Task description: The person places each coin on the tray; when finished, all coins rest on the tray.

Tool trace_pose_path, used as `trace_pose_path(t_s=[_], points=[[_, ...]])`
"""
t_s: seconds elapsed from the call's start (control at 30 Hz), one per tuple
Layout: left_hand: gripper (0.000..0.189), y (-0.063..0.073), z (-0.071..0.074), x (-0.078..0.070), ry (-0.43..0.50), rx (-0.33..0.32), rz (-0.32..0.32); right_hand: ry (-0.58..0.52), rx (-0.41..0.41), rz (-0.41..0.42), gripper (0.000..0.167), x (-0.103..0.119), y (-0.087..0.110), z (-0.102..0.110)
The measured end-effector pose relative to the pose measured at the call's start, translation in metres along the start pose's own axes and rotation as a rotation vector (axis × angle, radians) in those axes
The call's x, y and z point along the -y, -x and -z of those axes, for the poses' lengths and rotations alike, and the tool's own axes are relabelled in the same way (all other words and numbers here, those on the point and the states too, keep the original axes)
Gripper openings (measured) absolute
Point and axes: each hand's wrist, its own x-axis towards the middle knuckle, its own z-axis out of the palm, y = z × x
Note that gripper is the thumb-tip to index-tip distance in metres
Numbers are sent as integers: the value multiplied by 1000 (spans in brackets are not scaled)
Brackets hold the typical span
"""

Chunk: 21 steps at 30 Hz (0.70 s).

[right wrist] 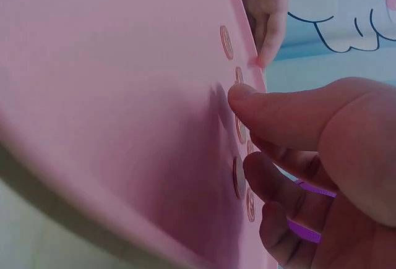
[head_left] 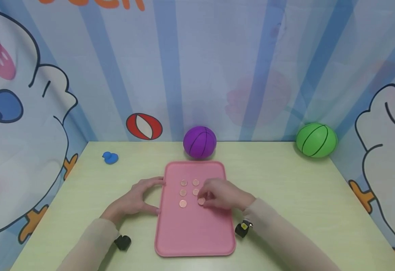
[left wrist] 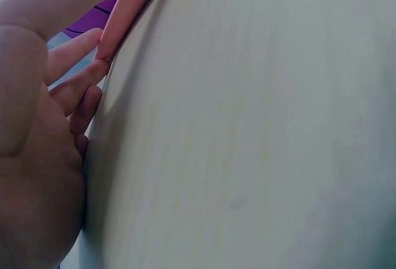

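Observation:
A pink tray [head_left: 194, 233] lies on the table with several copper-coloured coins on it, such as one coin [head_left: 182, 203] at the lower left of two short columns. My right hand [head_left: 222, 194] is over the tray, thumb and fingers curled at another coin [head_left: 201, 201]. In the right wrist view this coin [right wrist: 241, 127] stands at the thumb tip, close over the tray, its shadow beside it. My left hand [head_left: 134, 197] rests at the tray's left edge, fingers spread and touching the rim. The left wrist view shows its fingers [left wrist: 80, 89] beside the rim [left wrist: 127, 15].
Behind the tray sits a purple ball [head_left: 200, 142], close to its far edge. A green ball [head_left: 316, 140] stands at the back right corner. Toward the back left is a small blue duck [head_left: 110, 157]. A printed curtain [head_left: 211, 67] hangs behind the table.

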Motion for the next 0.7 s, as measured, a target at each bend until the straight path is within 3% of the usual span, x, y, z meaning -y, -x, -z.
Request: trace_pose_path(t_s=[0.33,0.7], points=[[95,1,0,0,3,8,1,65,-12,67,12,6,-2,-3],[93,0,-1,0,5,-1,28,95,-18,38,15,6,-5,-9]])
